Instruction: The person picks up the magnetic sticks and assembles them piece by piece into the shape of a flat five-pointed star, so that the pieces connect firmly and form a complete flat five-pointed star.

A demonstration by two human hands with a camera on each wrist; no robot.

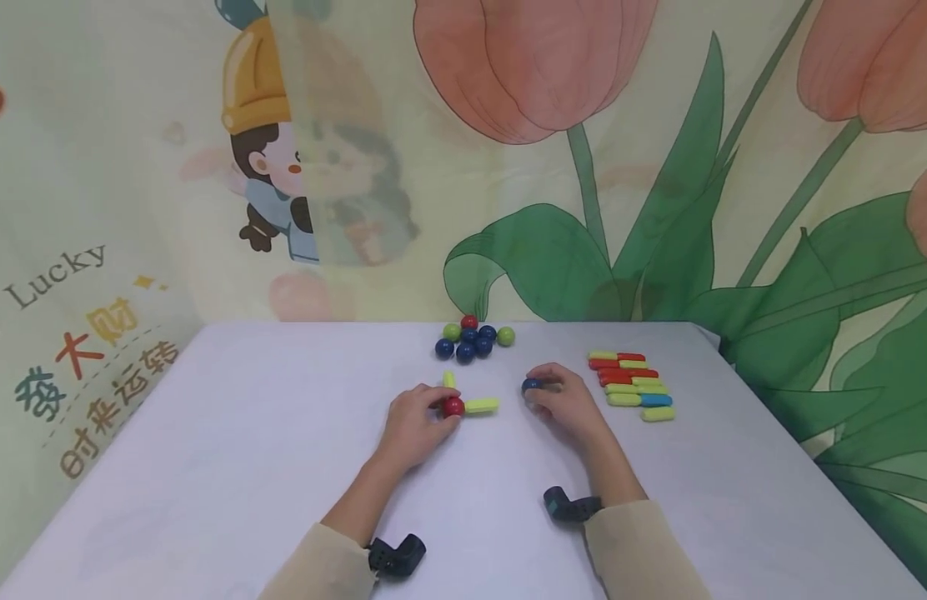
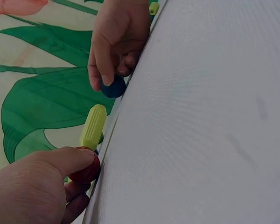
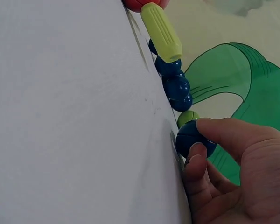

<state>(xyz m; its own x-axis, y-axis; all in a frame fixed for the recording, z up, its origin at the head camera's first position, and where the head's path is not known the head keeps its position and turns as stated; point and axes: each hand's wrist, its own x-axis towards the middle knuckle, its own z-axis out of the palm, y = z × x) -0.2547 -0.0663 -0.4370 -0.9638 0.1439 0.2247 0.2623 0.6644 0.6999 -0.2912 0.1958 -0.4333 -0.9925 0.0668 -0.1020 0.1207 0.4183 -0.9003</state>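
Note:
My left hand (image 1: 417, 427) pinches a red ball (image 1: 453, 406) between thumb and fingers, low at the table. Two yellow-green ribbed sticks are joined to that ball: one stick (image 1: 482, 405) points right and another (image 1: 449, 380) points away from me. To the right, my right hand (image 1: 567, 402) holds a dark blue ball (image 1: 532, 385) by its fingertips; the right wrist view shows the thumb on top of this blue ball (image 3: 191, 138). A gap separates the blue ball from the tip of the right-pointing stick (image 2: 93, 126).
At the table's back edge sits a cluster of blue balls (image 1: 466, 352), with green balls (image 1: 505, 336) and another red ball (image 1: 469, 322). Right of my right hand lie several short sticks in rows, among them red (image 1: 643, 373), yellow-green (image 1: 658, 413) and blue (image 1: 656, 400). A printed cloth hangs behind the white table (image 1: 246, 467).

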